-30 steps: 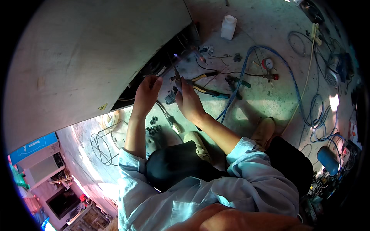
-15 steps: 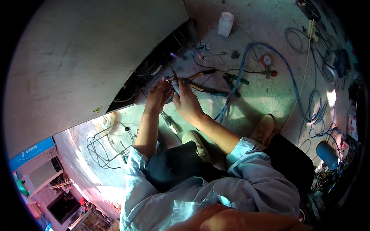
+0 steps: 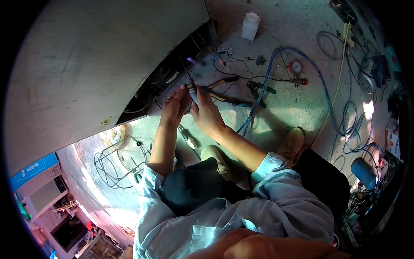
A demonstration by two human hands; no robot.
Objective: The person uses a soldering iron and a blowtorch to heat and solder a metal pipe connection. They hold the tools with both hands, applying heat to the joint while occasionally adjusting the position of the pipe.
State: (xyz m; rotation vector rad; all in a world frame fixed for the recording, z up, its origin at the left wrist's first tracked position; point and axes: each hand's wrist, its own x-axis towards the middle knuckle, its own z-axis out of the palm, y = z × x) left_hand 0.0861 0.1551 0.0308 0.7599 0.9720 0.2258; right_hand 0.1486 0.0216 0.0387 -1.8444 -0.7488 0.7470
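My right hand (image 3: 207,113) is wrapped round a tool with a grey-blue handle (image 3: 193,95). A long thin dark rod (image 3: 187,71) rises from its upper end and slants toward the appliance's open base; its kind is not clear. My left hand (image 3: 174,105) is closed in a pinch against the tool where handle and rod meet, and its fingers hide what lies there. Just beyond my hands, yellow-and-black handled pliers (image 3: 228,102) lie on the floor. Below my hands lies a screwdriver with a pale handle (image 3: 190,141).
A large grey appliance panel (image 3: 95,64) fills the upper left, its dark open base (image 3: 161,80) beside my hands. A small purple glow (image 3: 191,60) shows there. Green-handled pliers (image 3: 264,88), a pressure gauge (image 3: 295,67), blue hoses (image 3: 302,53), a white bottle (image 3: 250,26) and coiled tubing (image 3: 113,172) lie around.
The whole view has shifted slightly. The rod now stands more clearly above my fingers, and my left fingers have moved a little along the tool. Both hands keep their hold.
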